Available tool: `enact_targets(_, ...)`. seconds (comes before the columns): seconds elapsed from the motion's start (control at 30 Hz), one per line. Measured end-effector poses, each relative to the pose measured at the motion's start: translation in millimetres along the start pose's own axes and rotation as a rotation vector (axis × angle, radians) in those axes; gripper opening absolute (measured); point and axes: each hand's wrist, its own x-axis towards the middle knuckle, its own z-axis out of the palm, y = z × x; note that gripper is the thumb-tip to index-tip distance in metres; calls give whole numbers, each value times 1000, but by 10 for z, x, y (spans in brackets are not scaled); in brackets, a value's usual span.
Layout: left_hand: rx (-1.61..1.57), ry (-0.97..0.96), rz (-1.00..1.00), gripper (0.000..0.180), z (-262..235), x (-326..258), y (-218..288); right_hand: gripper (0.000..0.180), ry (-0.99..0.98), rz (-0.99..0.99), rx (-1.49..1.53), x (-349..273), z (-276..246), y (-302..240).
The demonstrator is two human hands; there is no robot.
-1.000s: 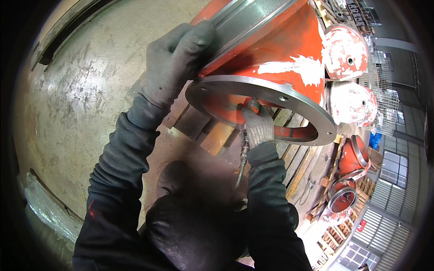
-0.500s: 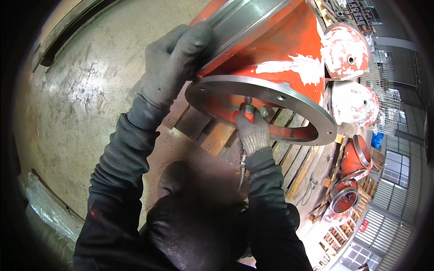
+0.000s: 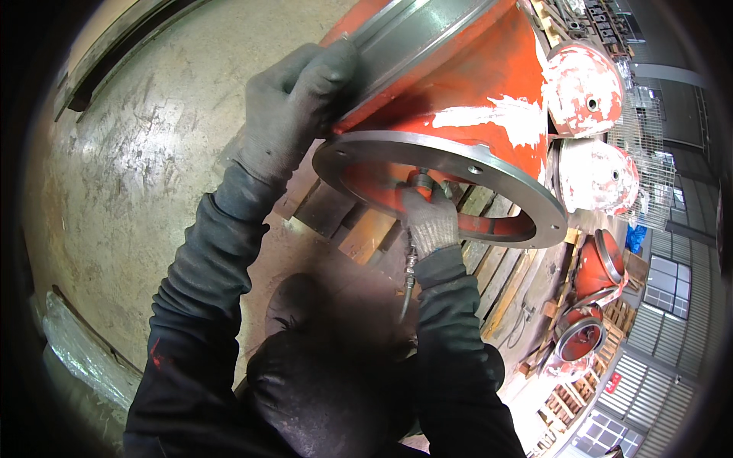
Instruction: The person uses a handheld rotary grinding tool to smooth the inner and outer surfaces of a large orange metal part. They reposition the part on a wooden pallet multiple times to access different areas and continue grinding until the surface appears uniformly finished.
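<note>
A large red-painted metal casting (image 3: 489, 80) with a patch of white fills the upper middle. Its bare grey ring flange (image 3: 431, 153), with bolt holes, faces me. My left hand (image 3: 282, 107), in a grey glove, is closed over the edge of the casting's upper machined metal rim (image 3: 412, 42). Inside the flange opening, my gloved right hand (image 3: 430, 220) is wrapped round a slim air grinder (image 3: 420, 180) with an orange-red body. Below that hand hangs a metal hose fitting (image 3: 411, 267). The grinder's tip is hard to make out against the inner wall.
Wooden pallet slats (image 3: 500, 263) and a timber block (image 3: 368, 237) lie beneath the casting. More red and white castings (image 3: 584, 91) stand at the right, with others (image 3: 599, 267) lower down. A steel beam (image 3: 114, 65) and plastic wrap (image 3: 88, 355) lie at the left.
My right hand has turned slightly and shifted a little to the right with the grinder inside the opening. The left hand stays on the rim.
</note>
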Motion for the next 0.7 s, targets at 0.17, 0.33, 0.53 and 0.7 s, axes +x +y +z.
enact_targets(0.17,-11,-3,-5,52,-4,-3,1,42,-92,326,255,-15,-184,166)
enact_targets(0.33,-18,-16,29,53,5,-4,-5,35,-55,137,289,0,-104,-41)
enact_targets(0.53,-13,0,43,52,-5,9,-2,44,-40,470,419,-153,-281,-202)
enact_targets(0.7,18,21,47,51,12,-8,0,52,-104,462,351,-180,-210,-237)
